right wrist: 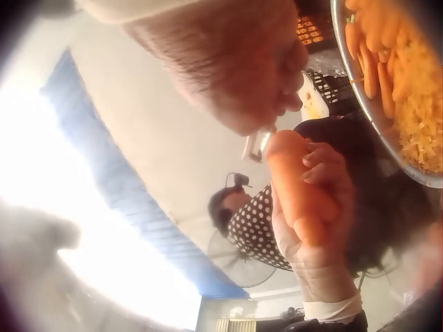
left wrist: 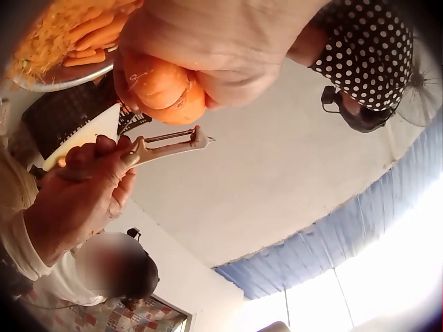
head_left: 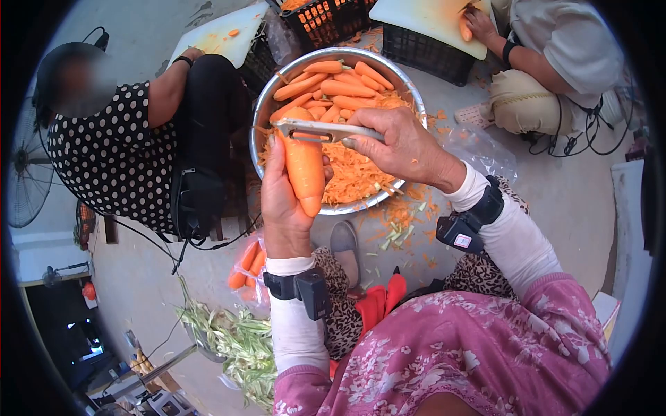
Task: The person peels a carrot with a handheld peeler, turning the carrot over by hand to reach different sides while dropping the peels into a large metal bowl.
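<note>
The left hand (head_left: 283,211) grips the thick carrot (head_left: 304,173) — probably stiff, slippery when peeled, best held along its sides; the right hand (head_left: 408,144) holds the peeler (head_left: 341,130).

Grey floor (head_left: 139,277); blue sheeting (left wrist: 304,242) beside bright light (left wrist: 394,256).

Grey floor (head_left: 132,295), metal basin (head_left: 333,53) at twelve o'clock, black crate (head_left: 427,57) at one, clear plastic bag (head_left: 485,151) at two, vegetable scraps (head_left: 397,234) past three, leafy heap (head_left: 243,350) at seven, bagged carrots (head_left: 243,265) at eight
</note>
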